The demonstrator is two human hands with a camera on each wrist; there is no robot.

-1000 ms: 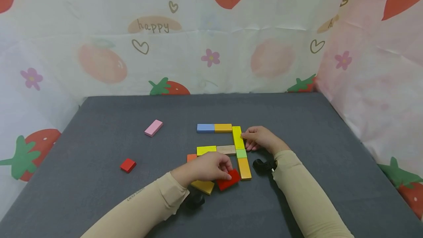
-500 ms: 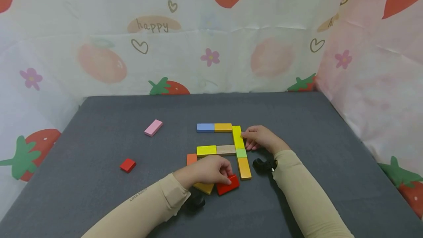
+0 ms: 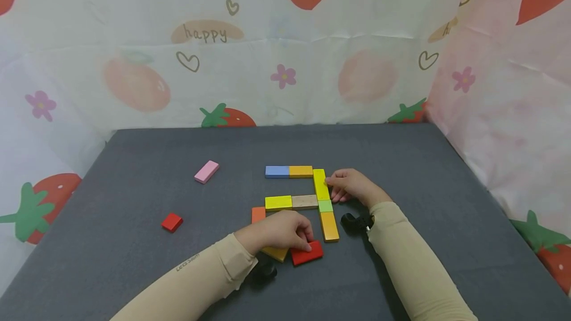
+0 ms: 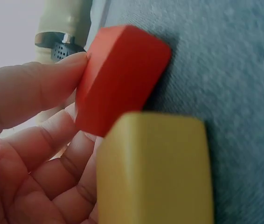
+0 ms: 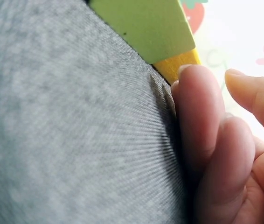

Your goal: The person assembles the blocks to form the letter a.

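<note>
In the head view, my left hand [image 3: 281,229] pinches a red block [image 3: 309,253] between thumb and fingers at the near end of a block layout. Up close in the left wrist view, the red block [image 4: 122,77] is tilted, beside a gold-yellow block [image 4: 164,172]; the left hand partly covers that block [image 3: 275,253] in the head view. My right hand [image 3: 357,187] rests at the right side of a long yellow block [image 3: 320,185], fingertips against or very near it. Its thumb stands apart in the right wrist view, near a green block [image 5: 146,30].
The layout also has a blue block [image 3: 277,172], an orange-yellow block [image 3: 301,172], a yellow block [image 3: 278,203], a plain wooden block [image 3: 305,202] and an orange block [image 3: 258,214]. Farther left lie a pink block [image 3: 206,172] and another red block [image 3: 172,222] on the grey table [image 3: 111,261].
The left hand has turned the red block to lie closer to level and brought it slightly nearer the person, beside the gold-yellow block. The right hand has stayed in place.
</note>
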